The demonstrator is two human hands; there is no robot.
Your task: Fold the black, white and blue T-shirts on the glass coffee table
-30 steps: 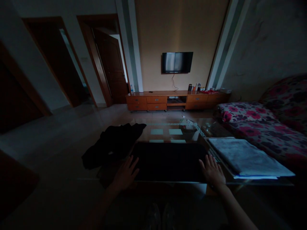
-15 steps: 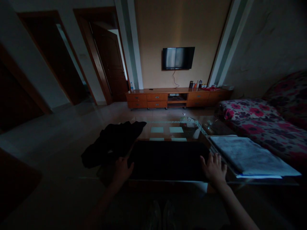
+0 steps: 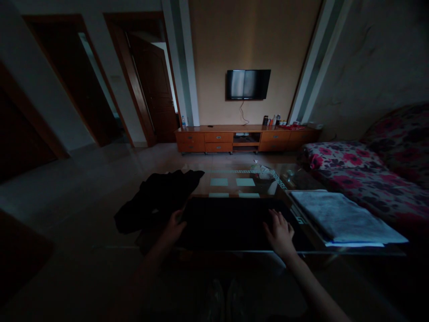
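A flat black rectangular piece, which looks like folded cloth [image 3: 224, 223], lies on the glass coffee table [image 3: 197, 190] in front of me. My left hand [image 3: 174, 227] rests at its left edge, thumb and fingertips apart. Over its right part is my right hand [image 3: 279, 230], open, palm down with fingers stretched forward. Whether the fingertips press into the dark material is hard to see in this light. Left of it, a crumpled black garment [image 3: 154, 199] lies in a heap at the table's left end.
A pale blue-white folded sheet [image 3: 348, 219] lies on the table's right side. Toward the back stand a crumpled plastic bag [image 3: 264, 172] and a small glass object [image 3: 290, 174]. Beyond are a flowered sofa [image 3: 362, 165], a low wooden cabinet [image 3: 219, 138] and a wall television [image 3: 248, 85].
My right hand has moved left from the right edge onto the black piece. My left hand has barely shifted. Dark material now shows to the right of my right hand.
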